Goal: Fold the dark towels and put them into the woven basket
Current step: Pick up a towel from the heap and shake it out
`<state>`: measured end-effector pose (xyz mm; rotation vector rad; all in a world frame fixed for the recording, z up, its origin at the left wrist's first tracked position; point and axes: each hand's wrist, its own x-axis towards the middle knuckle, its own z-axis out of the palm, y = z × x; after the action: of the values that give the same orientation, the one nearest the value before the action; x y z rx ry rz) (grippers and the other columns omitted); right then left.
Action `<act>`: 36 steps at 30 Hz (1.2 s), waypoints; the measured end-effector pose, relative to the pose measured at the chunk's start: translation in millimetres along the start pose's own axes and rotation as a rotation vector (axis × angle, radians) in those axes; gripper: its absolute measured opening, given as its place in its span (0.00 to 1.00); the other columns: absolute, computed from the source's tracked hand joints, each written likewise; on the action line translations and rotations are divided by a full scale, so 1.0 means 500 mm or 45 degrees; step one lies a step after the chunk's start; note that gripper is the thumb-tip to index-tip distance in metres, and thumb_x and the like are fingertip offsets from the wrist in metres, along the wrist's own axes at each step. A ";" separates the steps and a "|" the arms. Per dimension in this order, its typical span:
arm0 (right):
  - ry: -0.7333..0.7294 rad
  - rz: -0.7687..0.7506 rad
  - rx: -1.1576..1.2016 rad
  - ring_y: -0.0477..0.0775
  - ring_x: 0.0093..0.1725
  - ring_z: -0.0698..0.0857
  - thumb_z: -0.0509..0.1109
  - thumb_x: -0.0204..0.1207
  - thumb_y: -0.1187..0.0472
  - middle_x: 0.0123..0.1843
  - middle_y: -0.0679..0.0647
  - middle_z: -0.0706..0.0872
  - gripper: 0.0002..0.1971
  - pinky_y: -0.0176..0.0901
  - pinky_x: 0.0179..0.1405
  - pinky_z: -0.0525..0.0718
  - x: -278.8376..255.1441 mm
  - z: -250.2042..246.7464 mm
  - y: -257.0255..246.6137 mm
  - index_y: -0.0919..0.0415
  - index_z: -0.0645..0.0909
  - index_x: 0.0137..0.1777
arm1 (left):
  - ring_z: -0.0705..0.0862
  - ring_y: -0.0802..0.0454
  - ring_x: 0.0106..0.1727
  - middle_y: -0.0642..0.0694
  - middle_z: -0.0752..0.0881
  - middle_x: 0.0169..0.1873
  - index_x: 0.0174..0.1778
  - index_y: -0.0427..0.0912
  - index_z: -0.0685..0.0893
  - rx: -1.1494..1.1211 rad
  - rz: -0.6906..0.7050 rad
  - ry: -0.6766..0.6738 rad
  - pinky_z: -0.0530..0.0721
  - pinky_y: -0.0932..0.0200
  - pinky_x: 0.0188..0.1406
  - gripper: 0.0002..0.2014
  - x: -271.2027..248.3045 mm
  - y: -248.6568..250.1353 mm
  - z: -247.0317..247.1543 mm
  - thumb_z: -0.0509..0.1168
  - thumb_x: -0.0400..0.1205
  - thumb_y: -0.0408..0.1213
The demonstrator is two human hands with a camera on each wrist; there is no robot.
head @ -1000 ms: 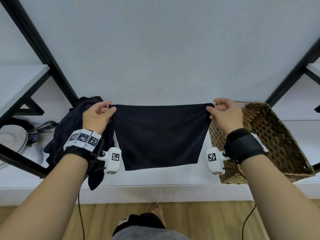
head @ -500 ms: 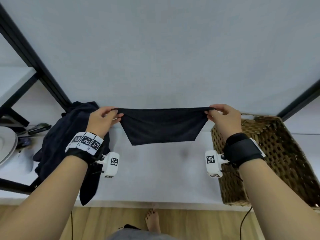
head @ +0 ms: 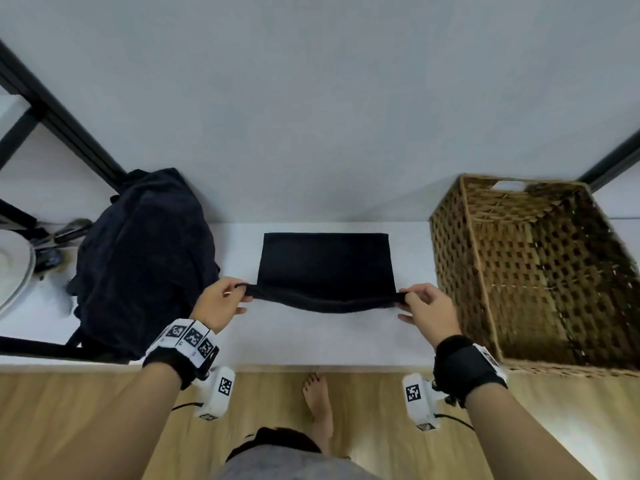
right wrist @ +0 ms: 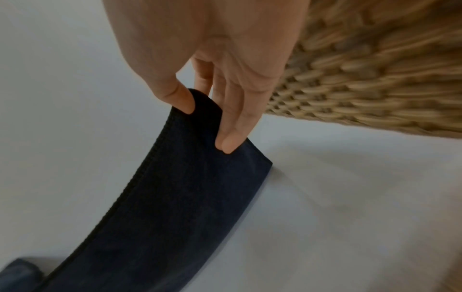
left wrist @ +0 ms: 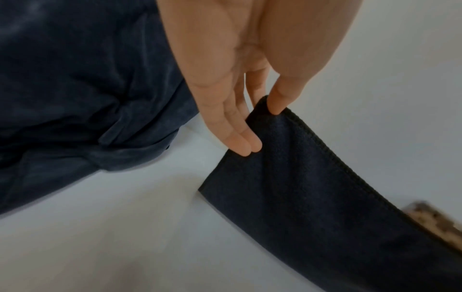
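Head view first, by size: the white tabletop (head: 311,341) runs along the wall and carries everything; at its right end stands the tall brown woven basket (head: 533,271), with no towel visible inside; at the left slumps a heap of crumpled dark towels (head: 145,261), touching the wall and spilling over the front edge; between heap and basket lies the dark rectangular towel in hand (head: 325,261), its far part flat on the tabletop, its near edge lifted and sagging in the middle; the left hand (head: 218,303) pinches the near left corner between thumb and fingers, and the right hand (head: 426,310) pinches the near right corner the same way, just beside the basket wall; both wrist views show the stitched hem clamped at the fingertips. Judged from the sag, the cloth is light, limp and not slippery; the corners are the sound place to grip, kept taut so the edges meet squarely.
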<state>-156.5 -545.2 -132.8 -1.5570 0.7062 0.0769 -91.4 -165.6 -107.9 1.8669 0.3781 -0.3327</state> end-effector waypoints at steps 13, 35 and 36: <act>0.021 0.072 -0.625 0.50 0.36 0.89 0.71 0.80 0.57 0.39 0.50 0.90 0.10 0.45 0.48 0.86 0.086 0.027 0.059 0.60 0.88 0.57 | 0.85 0.50 0.31 0.43 0.85 0.35 0.49 0.43 0.83 0.567 -0.071 -0.188 0.79 0.58 0.37 0.04 0.099 -0.062 0.013 0.62 0.86 0.34; 0.052 0.113 -0.661 0.52 0.39 0.89 0.71 0.80 0.57 0.44 0.50 0.89 0.11 0.41 0.44 0.83 0.384 0.096 -0.049 0.59 0.85 0.59 | 0.82 0.48 0.29 0.45 0.84 0.35 0.57 0.37 0.84 0.559 -0.103 -0.034 0.81 0.59 0.33 0.10 0.414 -0.002 0.082 0.63 0.85 0.38; 0.041 0.119 -0.727 0.52 0.44 0.89 0.71 0.79 0.57 0.49 0.51 0.90 0.13 0.40 0.49 0.82 0.382 0.098 -0.050 0.57 0.83 0.62 | 0.84 0.47 0.36 0.45 0.85 0.43 0.60 0.40 0.84 0.593 -0.115 -0.005 0.83 0.57 0.40 0.12 0.413 -0.003 0.083 0.64 0.85 0.40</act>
<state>26.6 -574.6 -204.6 -2.0694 0.8267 0.3486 93.5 -184.8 -206.4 2.3065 0.4074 -0.5193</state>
